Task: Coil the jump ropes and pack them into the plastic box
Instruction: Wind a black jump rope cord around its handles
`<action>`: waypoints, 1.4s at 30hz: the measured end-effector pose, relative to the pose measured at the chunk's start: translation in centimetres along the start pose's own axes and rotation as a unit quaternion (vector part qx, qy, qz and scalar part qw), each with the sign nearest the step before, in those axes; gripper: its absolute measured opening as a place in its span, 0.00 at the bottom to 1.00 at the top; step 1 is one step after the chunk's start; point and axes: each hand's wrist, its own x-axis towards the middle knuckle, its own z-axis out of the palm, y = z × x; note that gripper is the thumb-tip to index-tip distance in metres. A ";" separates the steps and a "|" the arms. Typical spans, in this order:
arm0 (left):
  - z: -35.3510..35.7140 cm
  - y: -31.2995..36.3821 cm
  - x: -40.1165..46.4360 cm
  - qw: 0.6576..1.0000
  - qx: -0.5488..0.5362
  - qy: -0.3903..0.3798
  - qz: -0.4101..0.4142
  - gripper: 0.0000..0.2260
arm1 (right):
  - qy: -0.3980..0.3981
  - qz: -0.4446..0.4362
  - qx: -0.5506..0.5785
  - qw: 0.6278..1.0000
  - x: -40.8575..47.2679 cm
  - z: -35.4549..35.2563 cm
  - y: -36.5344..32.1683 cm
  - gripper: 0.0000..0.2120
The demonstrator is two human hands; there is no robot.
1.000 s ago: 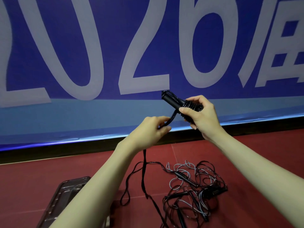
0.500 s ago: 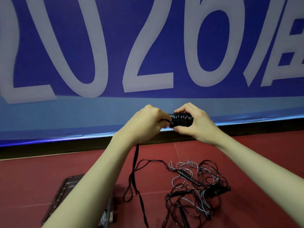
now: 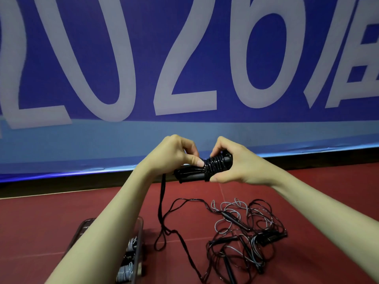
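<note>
1. Plastic box is sitting on the red floor at lower left, partly hidden by the left forearm; coiled grey ropes are lying inside it.
2. Left hand is curling its fingers and pinching the black rope right beside the wound turns; the free length is hanging down from it to the floor.
3. Black handles, held level in mid-air between both hands, are carrying tight turns of the rope at their right end.
4. Right hand is gripping the wrapped end, thumb below and fingers over the top.
5. Tangled pile of black and grey jump ropes is lying on the floor at lower right; rope count possibly three, cannot tell.
6. Blue banner with large pale digits is filling the background.
</note>
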 end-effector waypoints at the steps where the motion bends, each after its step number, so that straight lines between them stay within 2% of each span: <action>1: 0.0 -0.2 -0.3 0.998 -0.063 -0.021 -0.016 0.07 | -0.013 0.002 0.022 1.000 0.0 -0.2 -0.3 0.20; 3: -0.1 -0.8 -0.7 0.980 -0.185 -0.054 -0.046 0.07 | -0.033 0.001 0.056 0.998 0.1 -0.6 -0.8 0.19; 5: 0.0 -1.2 -0.8 0.965 -0.243 -0.080 -0.060 0.07 | -0.041 -0.005 0.083 0.996 0.0 -0.7 -1.1 0.18; 8: 0.3 -1.7 -0.7 0.962 -0.243 -0.107 -0.061 0.18 | -0.034 -0.014 0.130 0.991 -0.1 -0.6 -1.4 0.17; 11: 1.2 -1.3 -0.8 0.961 -0.245 -0.101 -0.072 0.28 | -0.009 -0.029 0.156 0.987 0.0 -0.3 -1.5 0.18; 15: 2.6 -0.8 -0.6 0.940 -0.324 -0.029 -0.108 0.21 | 0.042 -0.031 0.190 0.980 0.3 -0.1 -1.1 0.17; 17: 3.0 -1.7 -0.1 0.953 -0.282 0.010 -0.110 0.17 | 0.064 -0.034 0.205 0.976 0.4 0.0 -1.0 0.19; 19: 3.4 -2.1 0.2 0.960 -0.269 0.013 -0.081 0.14 | 0.100 -0.028 0.217 0.971 0.6 0.0 -0.8 0.16; 21: 3.8 -1.9 0.4 0.942 -0.323 0.002 -0.094 0.16 | 0.146 -0.024 0.234 0.961 1.0 -0.2 -0.3 0.14; 24: 4.6 -1.2 0.8 0.936 -0.330 0.004 -0.118 0.18 | 0.228 -0.019 0.270 0.935 1.7 -0.8 0.5 0.13; 27: 5.1 -0.3 1.1 0.954 -0.272 0.026 -0.120 0.18 | 0.296 -0.004 0.289 0.911 1.9 -1.6 1.2 0.13; 29: 5.4 0.6 1.3 0.976 -0.189 0.047 -0.102 0.18 | 0.335 0.005 0.272 0.902 1.9 -2.2 1.8 0.14; 31: 5.5 1.2 1.3 0.993 -0.083 0.052 -0.062 0.18 | 0.345 0.008 0.230 0.910 1.8 -2.5 2.3 0.14; 33: 5.5 1.9 1.3 0.999 -0.002 0.030 -0.027 0.18 | 0.341 0.006 0.181 0.923 1.6 -2.6 3.1 0.17; 37: 4.4 2.9 1.3 0.999 0.048 0.005 -0.003 0.17 | 0.319 -0.012 0.073 0.945 1.6 -2.5 4.2 0.19; 40: 3.0 3.1 1.2 0.995 0.092 0.026 0.028 0.13 | 0.298 -0.028 0.013 0.954 1.6 -2.6 3.9 0.15; 42: 2.2 2.9 1.2 0.984 0.162 0.047 0.051 0.09 | 0.254 -0.020 -0.020 0.967 1.6 -2.6 3.4 0.15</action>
